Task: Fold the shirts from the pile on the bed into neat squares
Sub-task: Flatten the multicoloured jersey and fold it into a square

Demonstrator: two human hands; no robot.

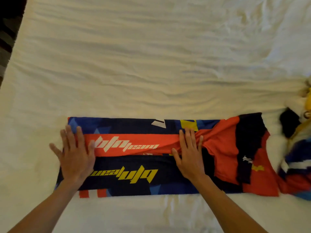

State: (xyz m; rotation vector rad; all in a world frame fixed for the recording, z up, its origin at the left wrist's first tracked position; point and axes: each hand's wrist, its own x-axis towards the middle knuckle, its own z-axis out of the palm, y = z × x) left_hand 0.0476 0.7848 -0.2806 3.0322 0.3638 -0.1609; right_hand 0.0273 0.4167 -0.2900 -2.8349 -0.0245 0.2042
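A navy, red and blue sports shirt (134, 163) with "btn team" lettering lies on the bed as a long band running left to right, its sides folded in. My left hand (75, 153) lies flat with spread fingers on the band's left end. My right hand (189, 157) presses flat on the middle, fingertips at a bunched red fold. The red and black sleeve end (244, 157) spreads out to the right.
The pile of other shirts (297, 148), white, blue, yellow and black, sits at the right edge and touches the band. The white wrinkled sheet (151, 64) covers the bed. The bed's left edge (10, 61) borders a dark floor.
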